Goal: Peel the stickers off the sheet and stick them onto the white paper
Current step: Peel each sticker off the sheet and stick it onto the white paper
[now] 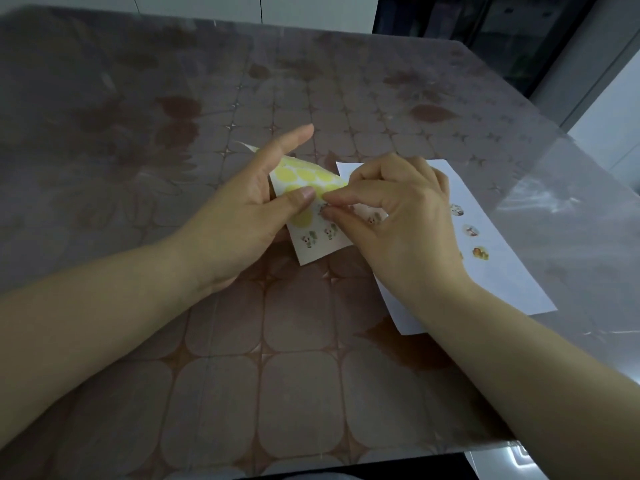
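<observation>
- Sticker sheet [313, 237]: bent, yellow empty circles up top, cartoon stickers below; centre, held above bench [242, 358].
- Left hand [249, 209] grip: thumb clamps sheet.
- Right hand [394, 216] grip: thumb + forefinger pinch a sticker [322, 208] at sheet edge.
- White paper [512, 271] at 3 o'clock, flat, w/ three stickers on.
- Bench: tile-pattern cover, glossy; room dim.

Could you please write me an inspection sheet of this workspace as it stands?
Surface: table under a clear cover over a patterned cloth.
Job's things: sticker sheet held up, curled, yellow blank circles showing; white paper flat at right, three stickers visible on it.
Clutter: nothing seen.
Grippers: left hand holds the sheet; right hand pinches at a sticker with its fingers.
Cables: nothing seen.
Surroundings: dim room, dark window beyond the table.
</observation>
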